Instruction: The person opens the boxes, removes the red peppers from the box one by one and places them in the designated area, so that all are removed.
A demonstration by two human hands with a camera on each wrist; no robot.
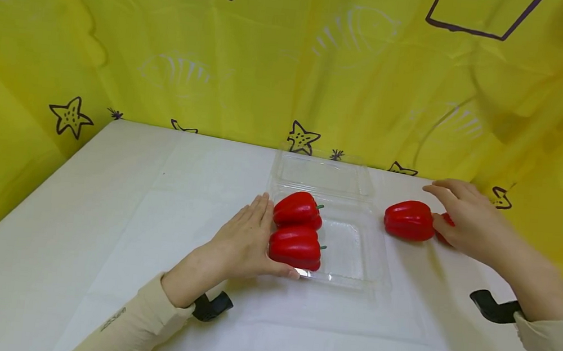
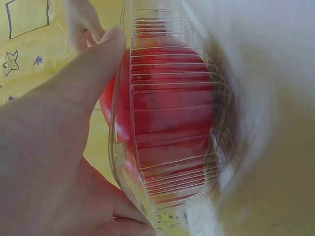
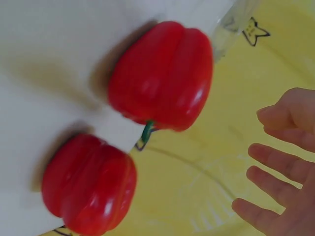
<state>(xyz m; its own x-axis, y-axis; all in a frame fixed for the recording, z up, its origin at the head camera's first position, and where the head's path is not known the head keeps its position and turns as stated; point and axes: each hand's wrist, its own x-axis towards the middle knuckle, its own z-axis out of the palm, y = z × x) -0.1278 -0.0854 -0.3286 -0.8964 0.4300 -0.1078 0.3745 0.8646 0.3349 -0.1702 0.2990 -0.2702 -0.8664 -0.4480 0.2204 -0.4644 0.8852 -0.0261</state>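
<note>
A clear plastic clamshell box (image 1: 348, 247) lies with its lid (image 1: 324, 175) folded back. Two red bell peppers, a rear one (image 1: 294, 209) and a front one (image 1: 295, 247), sit side by side in its left half, green stems to the right. Along the box's left edge rests my left hand (image 1: 239, 242), fingers straight and thumb along the front rim. To the right of the box, my right hand (image 1: 472, 222) is over two more bell peppers, with spread fingers that hold nothing. One pepper (image 1: 409, 220) is plainly visible; the other (image 1: 443, 228) is partly hidden behind the hand.
A white cloth (image 1: 198, 190) covers the table. Behind it hangs a yellow curtain (image 1: 261, 66) with drawn stars and fish, which also closes off the left and right sides. Each wrist carries a black camera mount, the left (image 1: 213, 305) and the right (image 1: 494, 307).
</note>
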